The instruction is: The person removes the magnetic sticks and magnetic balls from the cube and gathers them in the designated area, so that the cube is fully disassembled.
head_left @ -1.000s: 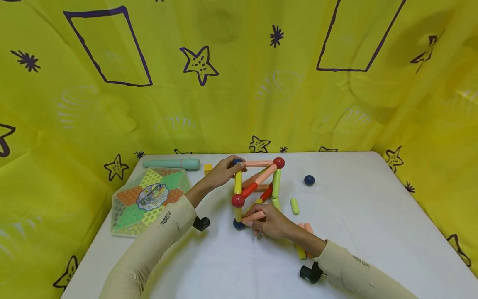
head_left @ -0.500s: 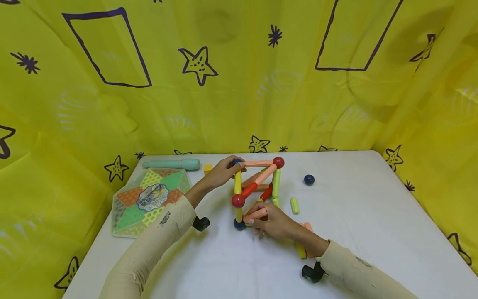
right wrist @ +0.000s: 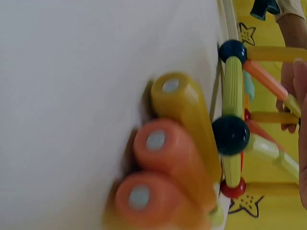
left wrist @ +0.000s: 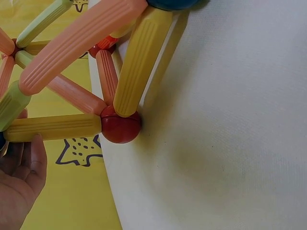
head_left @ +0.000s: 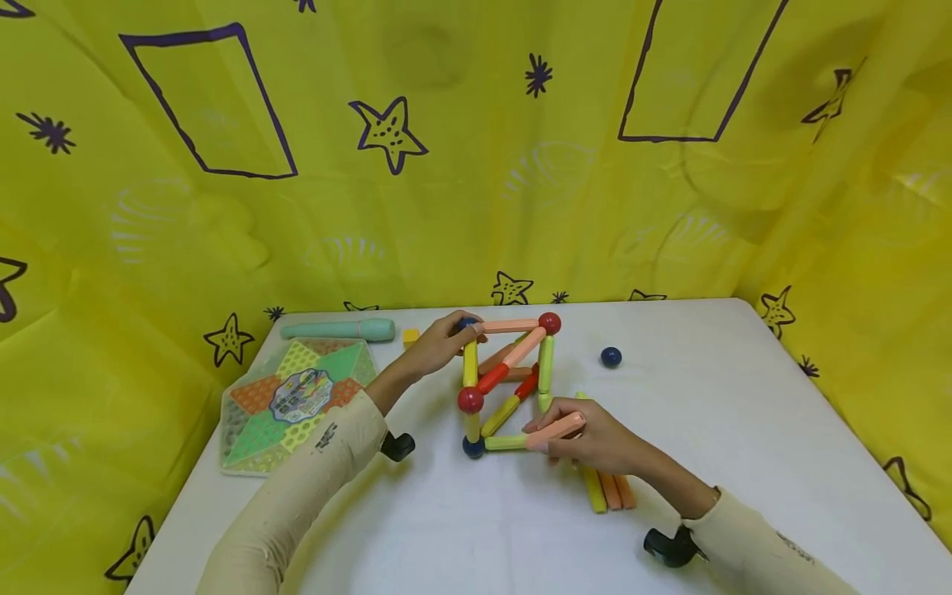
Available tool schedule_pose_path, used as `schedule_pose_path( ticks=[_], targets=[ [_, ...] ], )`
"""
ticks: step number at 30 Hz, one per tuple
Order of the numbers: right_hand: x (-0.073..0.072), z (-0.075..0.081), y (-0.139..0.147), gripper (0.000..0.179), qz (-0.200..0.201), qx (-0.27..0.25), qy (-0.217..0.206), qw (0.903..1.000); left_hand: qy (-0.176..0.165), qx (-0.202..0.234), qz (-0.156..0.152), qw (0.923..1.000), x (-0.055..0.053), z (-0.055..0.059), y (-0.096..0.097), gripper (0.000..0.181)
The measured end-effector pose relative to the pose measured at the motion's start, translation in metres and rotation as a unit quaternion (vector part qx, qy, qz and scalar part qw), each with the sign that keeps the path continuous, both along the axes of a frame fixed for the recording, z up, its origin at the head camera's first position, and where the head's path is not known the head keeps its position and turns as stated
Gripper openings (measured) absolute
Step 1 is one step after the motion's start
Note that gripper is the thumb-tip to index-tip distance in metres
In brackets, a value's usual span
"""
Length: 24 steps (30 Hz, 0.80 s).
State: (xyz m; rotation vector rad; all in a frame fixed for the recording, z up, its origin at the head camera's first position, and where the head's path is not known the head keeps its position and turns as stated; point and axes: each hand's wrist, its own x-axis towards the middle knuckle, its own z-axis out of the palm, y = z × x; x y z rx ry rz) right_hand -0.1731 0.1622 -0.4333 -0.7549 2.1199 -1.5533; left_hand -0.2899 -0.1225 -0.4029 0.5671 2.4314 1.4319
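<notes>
A frame of magnetic sticks and balls stands on the white table, its upper red ball [head_left: 549, 322] at the back right and a second red ball [head_left: 471, 400] at the front. My left hand [head_left: 440, 343] holds the frame's back left corner, fingers round the blue ball [head_left: 466, 324] there. In the left wrist view, its fingers also touch a yellow stick [left wrist: 53, 127]. My right hand [head_left: 595, 438] pinches a salmon magnetic stick [head_left: 559, 430]. Before it, a light green stick [head_left: 506, 443] reaches to the low front blue ball [head_left: 473, 447]. Fingers hide the joint.
Beside the right forearm lie a yellow stick [right wrist: 189, 112] and salmon sticks [right wrist: 168, 146]. A loose blue ball [head_left: 611, 357] sits at the back right. On the left are a patterned plastic box [head_left: 297, 397], a mint tube [head_left: 338, 330] and a small yellow block [head_left: 411, 337].
My right hand has moved right, away from the low front blue ball. The light green stick now shows between that ball and the salmon stick. The left hand keeps its place.
</notes>
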Motion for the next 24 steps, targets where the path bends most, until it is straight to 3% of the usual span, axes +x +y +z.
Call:
schedule_pose_path(
  ticks=[5, 9, 14, 17, 21, 24],
  targets=[
    [0.006, 0.001, 0.028, 0.018, 0.007, -0.006, 0.007, 0.9999, -0.003, -0.001, 0.004, 1.0, 0.001, -0.001, 0.0, 0.038],
    [0.01, 0.0, 0.052, 0.023, -0.011, 0.016, 0.004, 0.9998, -0.007, 0.001, 0.005, 1.0, 0.001, -0.002, 0.0, 0.039],
    [0.015, -0.002, 0.078, 0.053, -0.06, 0.066, -0.011, 0.9959, -0.011, 0.007, 0.002, 0.9999, 0.001, -0.002, -0.001, 0.039],
    [0.017, -0.004, 0.091, 0.069, -0.068, 0.085, -0.027, 0.9937, -0.014, 0.01, 0.0, 0.9999, 0.001, -0.002, 0.0, 0.04],
    [0.018, -0.007, 0.104, 0.065, -0.048, 0.104, -0.036, 0.9927, -0.016, 0.01, -0.001, 0.9998, 0.001, 0.0, 0.001, 0.039],
    [0.017, -0.012, 0.11, 0.058, -0.031, 0.125, -0.017, 0.9915, -0.014, 0.006, 0.001, 0.9999, 0.001, 0.0, 0.001, 0.039]
  ],
)
